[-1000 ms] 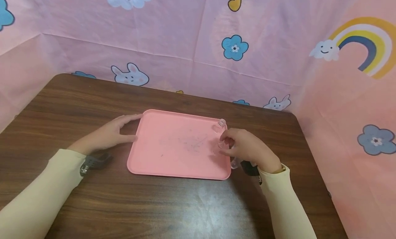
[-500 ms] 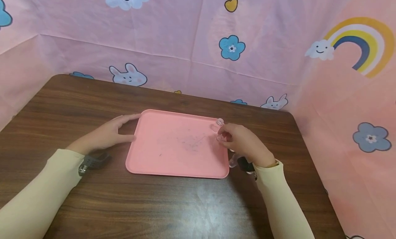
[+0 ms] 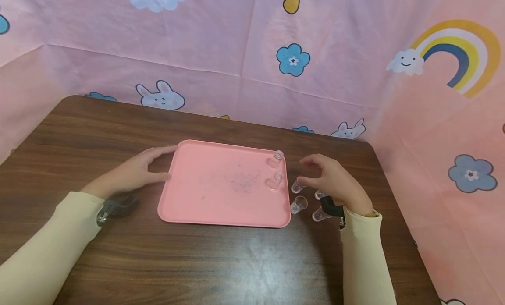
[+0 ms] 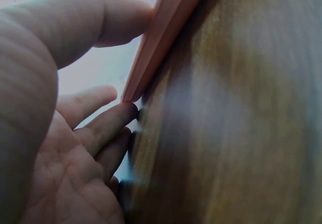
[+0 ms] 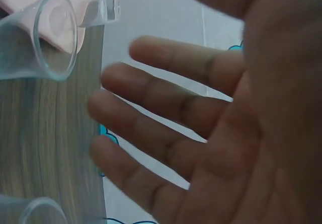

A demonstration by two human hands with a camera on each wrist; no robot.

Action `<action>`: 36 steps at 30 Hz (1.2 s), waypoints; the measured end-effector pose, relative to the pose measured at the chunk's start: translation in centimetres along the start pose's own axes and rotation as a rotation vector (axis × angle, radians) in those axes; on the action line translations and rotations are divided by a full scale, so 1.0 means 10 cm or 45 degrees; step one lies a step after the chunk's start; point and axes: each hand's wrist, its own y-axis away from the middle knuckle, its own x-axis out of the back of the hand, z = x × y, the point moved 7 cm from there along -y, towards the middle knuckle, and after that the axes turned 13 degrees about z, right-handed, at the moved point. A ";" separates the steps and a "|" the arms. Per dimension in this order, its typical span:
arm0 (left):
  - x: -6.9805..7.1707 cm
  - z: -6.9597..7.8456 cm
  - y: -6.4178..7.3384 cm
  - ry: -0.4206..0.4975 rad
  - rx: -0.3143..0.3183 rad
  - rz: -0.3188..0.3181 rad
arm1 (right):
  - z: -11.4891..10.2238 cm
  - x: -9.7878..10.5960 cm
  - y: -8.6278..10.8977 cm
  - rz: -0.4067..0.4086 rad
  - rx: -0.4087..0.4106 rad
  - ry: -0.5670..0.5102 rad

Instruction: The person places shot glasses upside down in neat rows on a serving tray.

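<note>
In the head view my left hand (image 3: 132, 171) rests at the left edge of the pink tray (image 3: 205, 208), thumb and forefinger spread along its rim. The left wrist view has the thumb right at the tray wall (image 4: 158, 48). Two small clear shot glasses (image 3: 275, 159) (image 3: 275, 181) stand upside down near the tray's right edge, thick bases up. My right hand (image 3: 335, 180) hovers just right of the tray with its fingers apart, holding nothing. Below it stand several upright shot glasses (image 3: 299, 204), some partly hidden. A glass rim (image 5: 55, 35) appears large in the right wrist view.
Everything stands on a dark wooden table (image 3: 189, 261) with rounded corners. A pink patterned cloth (image 3: 221, 55) hangs behind and at both sides of it. Dark straps with a camera are on both wrists, the right one (image 3: 332, 207) close over the glasses.
My right hand has set the second glass upside down on the tray, let go of it and moved right, over the glasses on the table. The left hand stays at the tray's edge.
</note>
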 end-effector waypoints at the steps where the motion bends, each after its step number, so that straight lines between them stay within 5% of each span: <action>1: 0.00 0.00 0.00 0.000 0.004 0.003 | 0.01 -0.01 0.01 -0.021 -0.013 -0.017; 16: 0.01 0.01 0.00 0.001 -0.019 -0.006 | 0.11 -0.11 0.03 -0.117 -0.014 0.013; 36: 0.01 0.01 0.00 0.020 -0.093 -0.014 | 0.10 -0.15 -0.04 -0.025 0.025 0.064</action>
